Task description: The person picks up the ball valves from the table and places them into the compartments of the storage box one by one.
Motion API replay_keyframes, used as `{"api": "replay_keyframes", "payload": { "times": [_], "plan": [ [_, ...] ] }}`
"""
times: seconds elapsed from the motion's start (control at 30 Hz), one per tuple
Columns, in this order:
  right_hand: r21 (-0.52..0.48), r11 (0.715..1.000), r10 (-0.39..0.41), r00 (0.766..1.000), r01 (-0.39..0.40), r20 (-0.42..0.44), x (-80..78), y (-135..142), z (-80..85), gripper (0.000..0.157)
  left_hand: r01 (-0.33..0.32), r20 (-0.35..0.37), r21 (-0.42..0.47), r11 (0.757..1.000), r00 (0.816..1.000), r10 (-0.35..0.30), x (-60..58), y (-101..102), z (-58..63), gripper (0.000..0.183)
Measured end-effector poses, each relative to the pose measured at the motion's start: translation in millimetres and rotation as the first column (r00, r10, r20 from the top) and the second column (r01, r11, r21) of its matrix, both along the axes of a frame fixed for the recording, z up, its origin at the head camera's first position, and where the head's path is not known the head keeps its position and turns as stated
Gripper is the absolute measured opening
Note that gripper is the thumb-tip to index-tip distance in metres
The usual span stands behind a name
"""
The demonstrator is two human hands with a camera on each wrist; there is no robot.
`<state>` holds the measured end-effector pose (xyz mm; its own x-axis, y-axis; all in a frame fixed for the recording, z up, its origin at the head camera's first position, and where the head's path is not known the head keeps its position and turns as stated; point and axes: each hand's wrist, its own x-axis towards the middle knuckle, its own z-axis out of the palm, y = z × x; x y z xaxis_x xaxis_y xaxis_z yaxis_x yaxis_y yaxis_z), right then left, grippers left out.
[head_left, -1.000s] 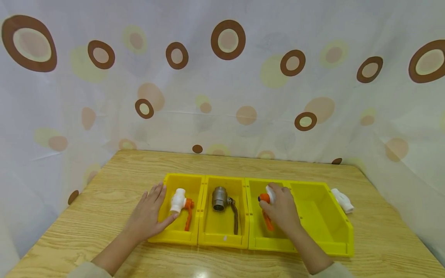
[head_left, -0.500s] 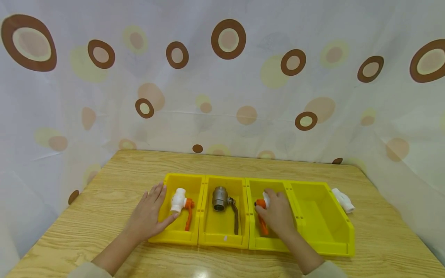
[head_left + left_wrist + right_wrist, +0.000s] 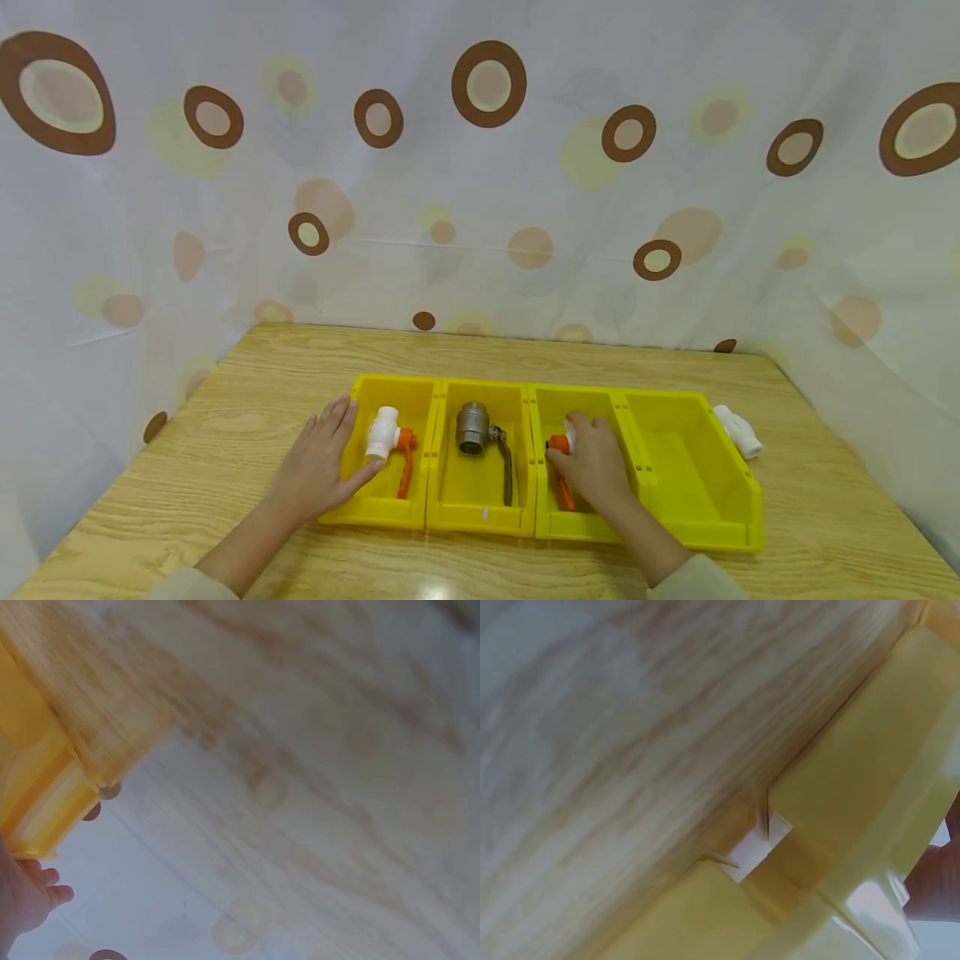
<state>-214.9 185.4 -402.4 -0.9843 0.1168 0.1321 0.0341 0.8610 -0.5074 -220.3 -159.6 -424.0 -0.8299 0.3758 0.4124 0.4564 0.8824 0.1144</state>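
Observation:
In the head view my right hand (image 3: 596, 465) is down in the third yellow bin, its thumb and fingers gripping a white ball valve with an orange handle (image 3: 564, 492). The hand covers most of the valve's white body. My left hand (image 3: 317, 462) rests with straight fingers against the left side of the first bin (image 3: 386, 513), thumb over its edge. Inside that bin lies another white ball valve (image 3: 383, 433) with an orange lever. A metal ball valve (image 3: 471, 429) with a brown lever lies in the second bin (image 3: 480, 518).
The yellow bins stand side by side in a row on a wooden table (image 3: 247, 400). At the far right is the fourth bin (image 3: 686, 475). A white plastic fitting (image 3: 738, 432) lies on the table just beyond its right wall. A dotted curtain (image 3: 480, 192) hangs behind.
My right hand has moved left and slightly lower within the third bin, bringing the ball valve with it. The left hand stays in place against the first bin.

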Motion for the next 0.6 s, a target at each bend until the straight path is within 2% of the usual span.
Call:
{"api": "replay_keyframes", "payload": {
  "times": [0.37,0.6],
  "plan": [
    [0.030,1.000,0.007,1.000,-0.008,0.027,-5.7,-0.9,-4.4,0.056,-0.003,0.008,0.007,1.000,1.000,0.003,1.8,0.1,1.7,0.080],
    [0.078,0.997,0.020,1.000,-0.021,0.018,-7.0,-3.8,-6.5,0.054,0.010,-0.020,0.009,1.000,1.000,-0.010,1.2,-0.4,2.2,0.080]
  ]
}}
